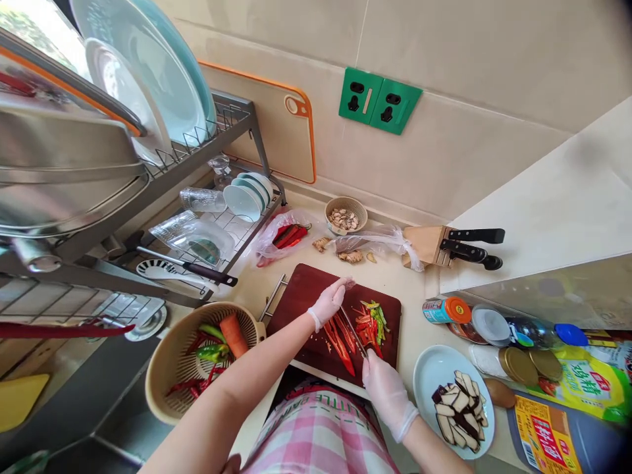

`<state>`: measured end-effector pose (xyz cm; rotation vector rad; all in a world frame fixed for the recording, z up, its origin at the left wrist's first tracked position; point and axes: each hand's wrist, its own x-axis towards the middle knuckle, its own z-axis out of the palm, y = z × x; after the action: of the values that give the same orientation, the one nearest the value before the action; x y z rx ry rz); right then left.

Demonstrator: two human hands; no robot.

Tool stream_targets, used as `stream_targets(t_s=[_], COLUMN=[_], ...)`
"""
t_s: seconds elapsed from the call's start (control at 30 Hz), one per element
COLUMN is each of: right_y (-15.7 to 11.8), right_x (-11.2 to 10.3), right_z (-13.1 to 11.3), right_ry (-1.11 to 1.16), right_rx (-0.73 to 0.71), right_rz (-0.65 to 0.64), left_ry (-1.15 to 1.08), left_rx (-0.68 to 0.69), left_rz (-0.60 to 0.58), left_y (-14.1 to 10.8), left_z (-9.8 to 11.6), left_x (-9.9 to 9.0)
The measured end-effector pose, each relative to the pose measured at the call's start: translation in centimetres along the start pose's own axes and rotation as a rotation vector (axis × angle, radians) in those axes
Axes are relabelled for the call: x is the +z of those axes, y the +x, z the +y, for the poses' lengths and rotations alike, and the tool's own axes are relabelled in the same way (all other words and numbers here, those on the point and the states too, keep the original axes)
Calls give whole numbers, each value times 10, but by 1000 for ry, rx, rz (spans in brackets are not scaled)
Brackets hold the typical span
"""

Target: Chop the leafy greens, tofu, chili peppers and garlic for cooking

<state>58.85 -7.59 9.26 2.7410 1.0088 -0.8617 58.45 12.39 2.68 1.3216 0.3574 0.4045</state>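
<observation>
My right hand (388,395), in a clear glove, is closed around the handle of a knife (352,327). The blade slants up and left over the dark red cutting board (301,296). My left hand (328,304), gloved too, is by the far end of the blade with its fingers drawn together; what they hold, if anything, is hidden. Under and left of the blade lie long pieces of red pepper (338,345). To its right are thin red strips (365,326) and green strips (378,322).
A colander (153,375) of vegetables stands left of the board. On the right are a plate (427,368) of sliced eggplant, jars and bottles (543,428). Behind are ginger (350,257), a garlic basket (363,214) and a knife block (427,243). A dish rack (254,125) rises at left.
</observation>
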Motion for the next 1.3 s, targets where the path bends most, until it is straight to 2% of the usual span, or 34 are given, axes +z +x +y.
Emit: stream_targets(t_s=[0.1, 0.17, 0.37, 0.53, 0.7, 0.87, 0.93, 1.03, 1.2, 1.3], right_y=[-2, -1, -1, -12, -13, -13, -13, -9, -11, -14], right_x=[12, 11, -18, -27, -12, 14, 18, 8, -24, -23], right_z=[-1, -1, 6, 6, -2, -4, -2, 2, 1, -2], right_ry=[-24, 2, 79, 87, 57, -7, -7, 33, 41, 38], right_rx=[16, 12, 38, -21, -49, -20, -29, -28, -37, -43], right_rz=[19, 30, 32, 59, 41, 2, 11, 28, 32, 13], left_ry=[13, 17, -2, -23, -97, -61, -48, -24, -61, -95], left_rx=[39, 24, -52, -34, -63, 24, 45, -11, -68, -76], left_rz=[3, 19, 28, -21, -24, -30, -19, -13, -47, -62], left_y=[-2, 1, 13, 2, -13, -23, -21, -12, -6, -14], left_z=[-1, -2, 4, 17, 12, 2, 1, 2, 13, 14], left_x=[3, 6, 9, -3, -11, -8, -5, -3, -11, -16])
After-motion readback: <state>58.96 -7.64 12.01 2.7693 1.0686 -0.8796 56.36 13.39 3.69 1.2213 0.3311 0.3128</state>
